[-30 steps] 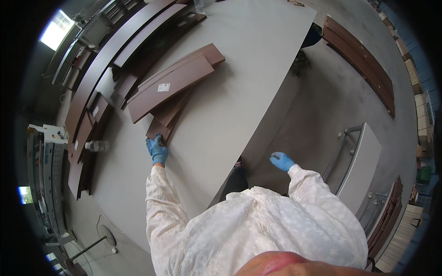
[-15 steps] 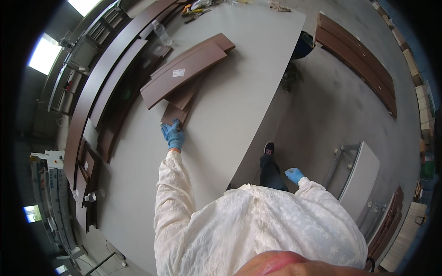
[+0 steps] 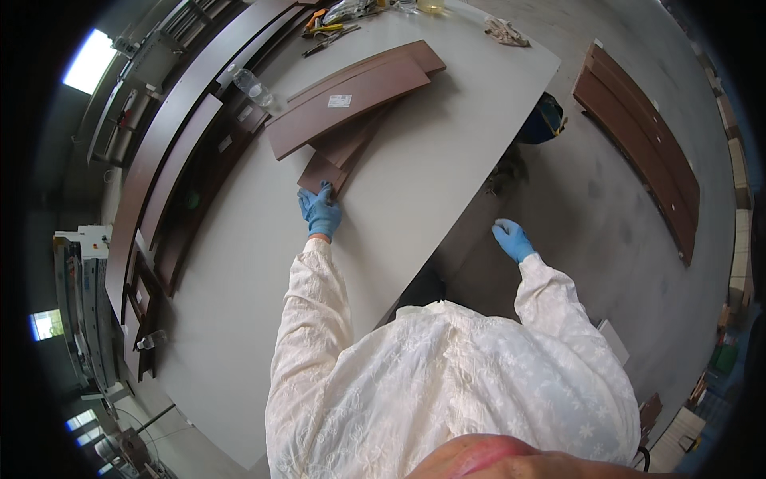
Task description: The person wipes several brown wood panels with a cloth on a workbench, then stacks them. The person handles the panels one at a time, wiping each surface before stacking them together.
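Note:
My left hand (image 3: 321,212), in a blue glove, grips the near end of a short brown board (image 3: 321,172) on the grey table. Thumb and fingers lie at that end, with part of the grip hidden. Further brown boards are stacked crosswise over it, and the top board (image 3: 355,89) carries a white label (image 3: 339,101). Beyond the table's right edge, my right hand (image 3: 513,240), also blue-gloved, hangs over the floor. Its fingers are curled together, and whatever may be inside cannot be made out.
Long brown boards (image 3: 171,132) line the left of the table (image 3: 415,172), beside a clear bottle (image 3: 250,86). Hand tools (image 3: 329,33) and a crumpled cloth (image 3: 506,33) lie at the far end. A dark blue bin (image 3: 542,120) stands beside the table; more brown boards (image 3: 638,144) are at right.
The stacked boards have slid away along the table with my left hand on the lowest one. My body has moved forward, and my right hand has swung forward.

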The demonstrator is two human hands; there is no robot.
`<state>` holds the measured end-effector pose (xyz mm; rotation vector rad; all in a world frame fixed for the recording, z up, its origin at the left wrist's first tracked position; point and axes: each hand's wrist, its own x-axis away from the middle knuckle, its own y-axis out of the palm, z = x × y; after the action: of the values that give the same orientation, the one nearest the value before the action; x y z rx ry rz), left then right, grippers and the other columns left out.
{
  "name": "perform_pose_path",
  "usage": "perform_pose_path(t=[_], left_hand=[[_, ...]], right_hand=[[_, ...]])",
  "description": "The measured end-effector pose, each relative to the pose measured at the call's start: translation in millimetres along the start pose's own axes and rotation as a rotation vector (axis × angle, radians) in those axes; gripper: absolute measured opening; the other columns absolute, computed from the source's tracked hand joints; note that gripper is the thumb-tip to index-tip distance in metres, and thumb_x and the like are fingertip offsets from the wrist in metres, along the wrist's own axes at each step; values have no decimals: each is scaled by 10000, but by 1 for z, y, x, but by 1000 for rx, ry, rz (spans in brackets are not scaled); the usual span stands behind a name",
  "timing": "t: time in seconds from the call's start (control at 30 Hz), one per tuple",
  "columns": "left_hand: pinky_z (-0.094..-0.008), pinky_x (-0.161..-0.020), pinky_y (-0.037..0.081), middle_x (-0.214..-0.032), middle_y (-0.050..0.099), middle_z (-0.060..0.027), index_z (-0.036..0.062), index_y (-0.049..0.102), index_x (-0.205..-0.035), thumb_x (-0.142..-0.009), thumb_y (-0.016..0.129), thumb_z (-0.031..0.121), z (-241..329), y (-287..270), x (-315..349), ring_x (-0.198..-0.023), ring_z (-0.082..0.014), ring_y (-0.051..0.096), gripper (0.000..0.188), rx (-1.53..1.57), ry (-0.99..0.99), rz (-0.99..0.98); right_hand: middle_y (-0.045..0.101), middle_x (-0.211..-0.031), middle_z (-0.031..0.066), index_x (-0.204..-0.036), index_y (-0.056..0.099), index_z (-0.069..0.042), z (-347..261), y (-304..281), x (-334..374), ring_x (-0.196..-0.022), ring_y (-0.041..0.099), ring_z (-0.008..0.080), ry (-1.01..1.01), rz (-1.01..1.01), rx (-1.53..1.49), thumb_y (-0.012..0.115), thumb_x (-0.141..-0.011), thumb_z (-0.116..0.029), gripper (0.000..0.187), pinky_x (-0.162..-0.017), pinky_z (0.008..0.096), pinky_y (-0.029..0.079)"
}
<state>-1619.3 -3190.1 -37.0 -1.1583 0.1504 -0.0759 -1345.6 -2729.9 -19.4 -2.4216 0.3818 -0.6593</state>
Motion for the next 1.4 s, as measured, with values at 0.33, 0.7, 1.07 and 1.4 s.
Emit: perform_pose_path(t=[0.33, 0.7, 1.07, 1.4], left_hand=[[-375, -855, 542, -1020, 752, -131, 45, 740, -1091, -916, 668, 244, -64, -39, -120, -902, -256, 692, 275, 534, -504, 558], [-325, -810, 585, -1138, 711, -37, 48, 641, -1293, -899, 806, 202, -6, -62, -188, -984, -175, 691, 454, 1212, -773, 197], [-370, -992, 542, -1237, 668, -98, 17, 555, -1329, -930, 684, 42, 235, -41, -12, -1113, -219, 662, 420, 1488, -814, 124], [-400, -1008, 558, -1324, 642, -102, 41, 517, -1414, -930, 687, 54, 357, 98, -31, -1155, -240, 664, 513, 1732, -1060, -24]], right_hand=[[754, -1136, 186, -1245, 688, 12, -122, -49, -168, -1058, 722, 246, -140, -86, 203, 691, -956, -305, 429, -928, 350, 557], [714, -1174, 94, -1232, 679, 2, -260, -10, -390, -1003, 697, 182, 82, -379, -869, 729, -972, -380, 464, -807, 338, 605], [706, -1171, 123, -1325, 625, 44, -159, -153, -443, -994, 714, 206, 62, -593, -682, 682, -1006, -262, 446, -801, 350, 639], [755, -932, 140, -1146, 742, -43, -100, -277, -558, -902, 726, 261, -358, -267, 404, 697, -930, -460, 472, -821, 408, 562]])
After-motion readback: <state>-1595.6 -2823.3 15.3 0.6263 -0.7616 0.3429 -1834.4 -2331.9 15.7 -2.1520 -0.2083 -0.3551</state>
